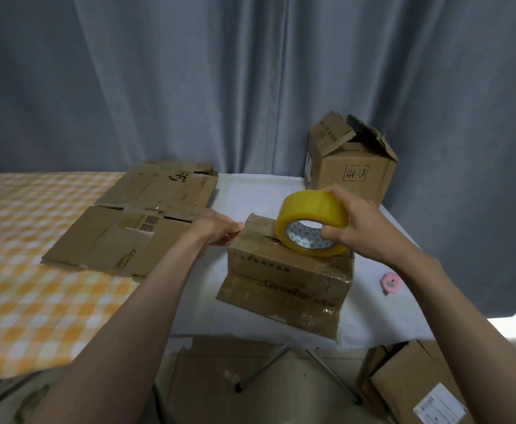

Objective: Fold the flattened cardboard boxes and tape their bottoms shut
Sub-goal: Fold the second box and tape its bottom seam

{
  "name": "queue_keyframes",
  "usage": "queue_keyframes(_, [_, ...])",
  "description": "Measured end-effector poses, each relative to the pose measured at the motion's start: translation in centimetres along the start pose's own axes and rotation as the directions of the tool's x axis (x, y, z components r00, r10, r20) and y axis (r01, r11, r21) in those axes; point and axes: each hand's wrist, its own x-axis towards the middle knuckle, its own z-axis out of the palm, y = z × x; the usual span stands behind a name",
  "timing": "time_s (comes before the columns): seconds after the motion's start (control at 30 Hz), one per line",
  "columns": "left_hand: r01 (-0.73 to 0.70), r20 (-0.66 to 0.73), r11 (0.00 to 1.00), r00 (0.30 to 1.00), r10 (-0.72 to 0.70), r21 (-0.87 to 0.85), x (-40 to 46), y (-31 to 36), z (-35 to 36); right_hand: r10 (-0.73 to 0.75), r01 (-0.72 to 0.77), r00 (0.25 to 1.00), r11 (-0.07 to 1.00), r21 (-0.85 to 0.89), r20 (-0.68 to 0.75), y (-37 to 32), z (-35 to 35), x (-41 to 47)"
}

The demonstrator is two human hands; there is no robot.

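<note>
A small folded cardboard box point(287, 280) stands on the white table point(207, 313) with its closed flaps facing up. My right hand point(354, 224) grips a yellow roll of packing tape point(312, 221) and holds it on edge against the top of the box. My left hand point(217, 228) presses on the box's upper left corner, fingers pinched at the flap edge. Two flattened cardboard boxes point(122, 237) point(165, 185) lie to the left, partly on the checked cloth.
A bigger assembled box point(351, 166) with open top flaps stands at the back right. A small pink tape cutter point(389, 283) lies right of the box. An orange checked tablecloth point(21, 270) covers the left table. More cardboard boxes point(409, 387) sit on the floor.
</note>
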Motion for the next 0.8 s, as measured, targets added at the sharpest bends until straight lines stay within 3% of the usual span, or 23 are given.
queue_keyframes(0.13, [-0.029, -0.014, 0.996, 0.999, 0.030, 0.084, -0.4, -0.3, 0.5, -0.008, 0.008, 1.000, 1.000, 0.001, -0.006, 0.3, 0.0, 0.0])
queue_keyframes(0.2, [-0.151, -0.069, 0.952, 0.982, 0.175, 0.266, -0.4, -0.7, 0.8, -0.004, 0.004, 1.000, 1.000, 0.006, -0.002, 0.4, 0.1, -0.1])
queue_keyframes(0.27, [-0.249, -0.196, 0.868, 0.913, 0.359, 0.430, -0.9, -0.5, 1.2, 0.004, -0.004, 1.000, 1.000, 0.013, 0.002, 0.7, 0.2, -0.1])
queue_keyframes(0.33, [-0.330, -0.267, 0.820, 0.831, 0.487, 0.467, -1.7, -0.1, 1.8, 0.024, -0.024, 1.000, 1.000, 0.018, 0.004, 0.9, 0.4, -0.2])
queue_keyframes(0.6, [-0.523, -0.056, 0.558, 0.695, 0.717, 0.644, -4.8, -2.2, 3.3, 0.167, -0.157, 0.984, 0.976, 0.148, -0.059, 2.3, 1.5, -0.3])
queue_keyframes(0.8, [-0.540, 0.072, 0.479, 0.712, 0.698, 0.692, -5.0, -4.5, 4.3, 0.097, -0.056, 0.975, 0.978, 0.201, -0.201, 1.3, 1.0, -0.6])
